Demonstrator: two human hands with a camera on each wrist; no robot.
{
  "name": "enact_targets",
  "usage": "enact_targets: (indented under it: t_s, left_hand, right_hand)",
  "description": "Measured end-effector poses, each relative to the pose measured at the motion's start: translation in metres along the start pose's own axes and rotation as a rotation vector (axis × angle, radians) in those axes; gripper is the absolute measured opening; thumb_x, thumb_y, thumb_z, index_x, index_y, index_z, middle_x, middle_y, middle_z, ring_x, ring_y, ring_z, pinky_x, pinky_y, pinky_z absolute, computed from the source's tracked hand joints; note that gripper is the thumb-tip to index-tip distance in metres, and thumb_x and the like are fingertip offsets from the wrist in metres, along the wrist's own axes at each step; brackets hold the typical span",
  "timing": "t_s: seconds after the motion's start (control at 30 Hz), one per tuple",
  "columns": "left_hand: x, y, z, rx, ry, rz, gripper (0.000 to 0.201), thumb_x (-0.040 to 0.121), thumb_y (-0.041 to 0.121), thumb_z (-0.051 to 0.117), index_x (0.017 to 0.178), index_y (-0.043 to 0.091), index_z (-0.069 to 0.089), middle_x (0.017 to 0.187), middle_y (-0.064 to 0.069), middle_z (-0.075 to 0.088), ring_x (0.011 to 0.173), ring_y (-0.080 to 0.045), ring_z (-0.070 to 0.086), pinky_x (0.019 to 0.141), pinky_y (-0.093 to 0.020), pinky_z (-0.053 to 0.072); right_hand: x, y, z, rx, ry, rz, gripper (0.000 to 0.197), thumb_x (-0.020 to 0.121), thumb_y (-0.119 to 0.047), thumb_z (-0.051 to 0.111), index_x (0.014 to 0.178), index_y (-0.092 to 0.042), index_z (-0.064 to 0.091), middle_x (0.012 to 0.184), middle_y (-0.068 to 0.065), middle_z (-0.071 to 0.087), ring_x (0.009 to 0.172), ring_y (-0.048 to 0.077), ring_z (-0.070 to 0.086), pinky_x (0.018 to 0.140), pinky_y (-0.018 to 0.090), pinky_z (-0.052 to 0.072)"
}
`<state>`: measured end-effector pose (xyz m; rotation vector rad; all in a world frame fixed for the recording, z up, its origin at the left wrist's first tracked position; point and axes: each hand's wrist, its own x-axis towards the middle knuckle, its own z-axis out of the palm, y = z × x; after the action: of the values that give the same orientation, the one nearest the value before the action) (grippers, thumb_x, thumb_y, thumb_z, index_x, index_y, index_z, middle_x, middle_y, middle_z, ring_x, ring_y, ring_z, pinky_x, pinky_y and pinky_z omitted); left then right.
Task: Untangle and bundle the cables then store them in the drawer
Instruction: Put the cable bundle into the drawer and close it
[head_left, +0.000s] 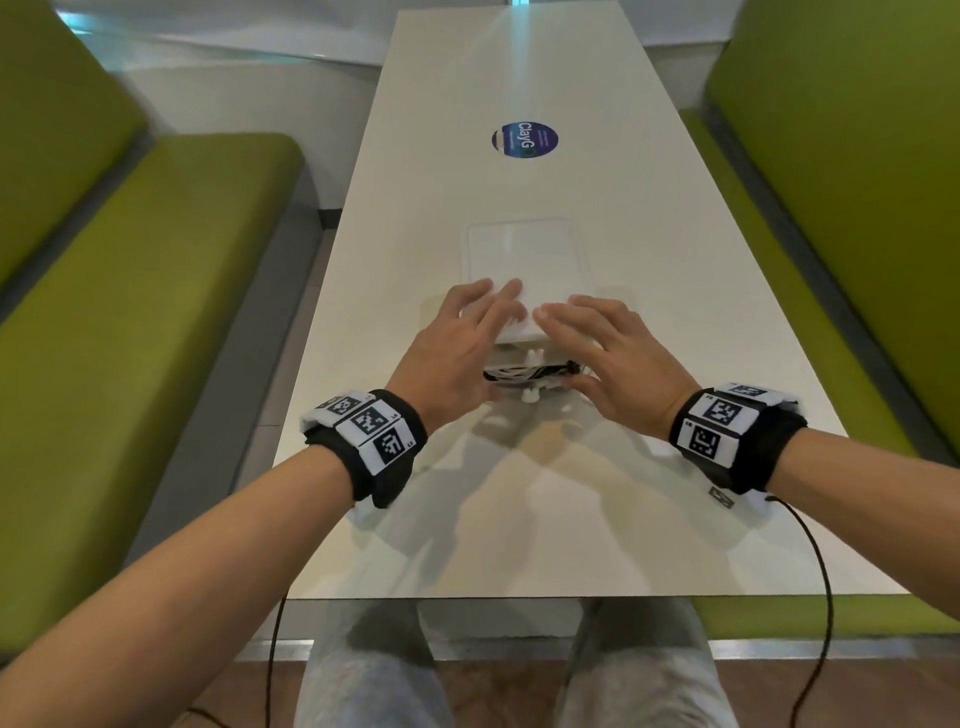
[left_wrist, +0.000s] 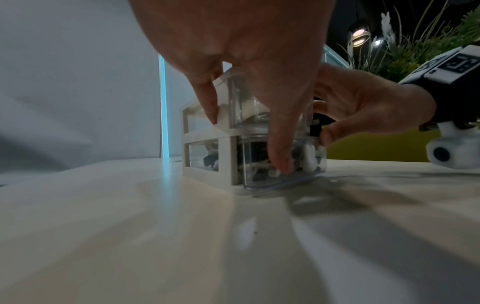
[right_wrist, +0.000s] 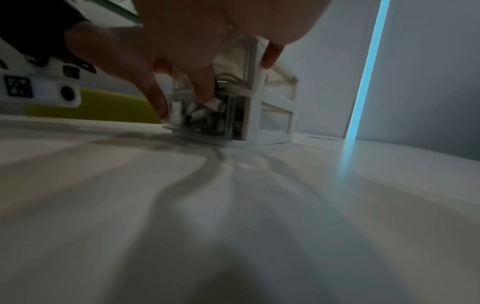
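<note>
1. Step in hand, as judged: closing the lower drawer (left_wrist: 283, 164) of the small clear drawer unit (head_left: 524, 260), with the bundled cables (head_left: 530, 372) already inside it.
2. Left hand (head_left: 457, 353): fingers spread and laid straight over the near end of the unit's top; thumb down against the drawer front. It pinches nothing.
3. Right hand (head_left: 608, 353): the same pose, fingers flat on top, thumb low at the drawer front.
4. The drawer stands partly out toward the near side; black and white cables show through its clear wall, between the two thumbs and under the palms.
5. Recommendation: push with both thumbs evenly so the drawer runs straight, and press down on top so the unit does not slide along the table (head_left: 467, 519).
6. Check that no cable rides above the drawer rim; it would likely jam against the frame.
</note>
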<state>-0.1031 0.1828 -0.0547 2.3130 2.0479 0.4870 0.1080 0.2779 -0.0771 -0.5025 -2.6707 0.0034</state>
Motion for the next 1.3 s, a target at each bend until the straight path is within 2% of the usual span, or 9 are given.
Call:
enact_targets:
  t_s: [0.13,0.23,0.37,0.43,0.57,0.8,1.0,1.2,1.3]
  left_hand:
    - [0.003,-0.005,0.001,-0.004,0.015,0.011,0.101,0.052,0.027,0.091,0.138,0.019,0.038,0.151,0.005,0.038,0.135,-0.025,0.029,0.088,-0.042,0.053]
    - [0.003,-0.007,0.004,0.009,0.025,0.015,0.104,0.052,0.028,0.091,0.141,0.018,0.039,0.151,0.005,0.038,0.134,-0.025,0.03,0.09,-0.042,0.052]
    - [0.003,-0.007,0.005,-0.014,0.037,0.016,0.102,0.053,0.027,0.09,0.141,0.018,0.039,0.152,0.006,0.036,0.135,-0.024,0.029,0.089,-0.043,0.053]
    - [0.003,-0.008,0.005,-0.013,0.037,0.02,0.102,0.053,0.026,0.09,0.141,0.018,0.039,0.152,0.006,0.036,0.135,-0.025,0.028,0.09,-0.043,0.052]
    - [0.003,-0.009,0.005,-0.026,0.042,0.021,0.1,0.055,0.027,0.089,0.141,0.018,0.04,0.152,0.006,0.036,0.136,-0.024,0.027,0.094,-0.04,0.05]
    - [0.002,-0.009,0.007,-0.025,0.048,0.014,0.099,0.056,0.027,0.088,0.14,0.02,0.038,0.152,0.008,0.034,0.137,-0.022,0.026,0.087,-0.043,0.054]
    - [0.002,-0.01,0.008,-0.043,0.064,0.022,0.095,0.058,0.028,0.087,0.14,0.019,0.039,0.152,0.008,0.035,0.137,-0.023,0.026,0.083,-0.044,0.055]
    - [0.002,-0.01,0.009,-0.029,0.065,0.025,0.093,0.059,0.028,0.086,0.139,0.019,0.04,0.151,0.007,0.036,0.137,-0.023,0.027,0.08,-0.044,0.056]
    - [0.002,-0.01,0.011,-0.015,0.078,0.029,0.092,0.058,0.027,0.086,0.138,0.019,0.04,0.151,0.008,0.036,0.136,-0.023,0.028,0.074,-0.043,0.057]
  right_hand:
    - [0.001,0.005,-0.001,0.041,-0.039,0.093,0.077,0.083,-0.027,0.071,0.146,-0.008,0.031,0.155,0.01,0.029,0.144,0.029,0.022,0.113,0.048,0.031]
    - [0.004,0.003,0.0,0.098,-0.035,0.105,0.07,0.082,-0.024,0.072,0.141,-0.006,0.04,0.151,0.011,0.036,0.143,0.029,0.025,0.113,0.046,0.032]
    - [0.004,0.011,-0.013,0.189,-0.115,0.076,0.071,0.085,-0.022,0.07,0.146,-0.011,0.035,0.154,0.007,0.029,0.145,0.024,0.019,0.114,0.036,0.03]
    - [0.003,0.017,-0.019,0.191,-0.133,0.051,0.069,0.087,-0.013,0.065,0.148,-0.014,0.033,0.156,0.006,0.025,0.146,0.023,0.017,0.113,0.035,0.029]
    - [0.002,0.017,-0.015,0.173,-0.122,0.154,0.068,0.088,-0.014,0.065,0.147,-0.027,0.034,0.16,0.006,0.012,0.147,0.027,0.013,0.11,0.041,0.033]
    - [0.011,0.018,-0.011,0.293,-0.133,0.24,0.076,0.084,-0.017,0.068,0.147,-0.033,0.029,0.161,-0.003,0.004,0.145,0.022,0.02,0.096,0.047,0.05]
    - [0.012,0.025,-0.01,0.371,-0.16,0.235,0.074,0.085,-0.021,0.07,0.146,-0.037,0.031,0.16,-0.005,0.006,0.145,0.017,0.02,0.103,0.047,0.045]
    - [0.012,0.005,0.001,0.323,-0.022,0.342,0.072,0.077,-0.022,0.073,0.139,-0.028,0.037,0.157,0.0,0.015,0.139,0.017,0.029,0.078,0.042,0.057]
    - [0.012,-0.001,0.005,0.349,0.016,0.386,0.074,0.071,-0.02,0.073,0.137,-0.026,0.041,0.156,-0.002,0.017,0.137,0.012,0.03,0.074,0.041,0.057]
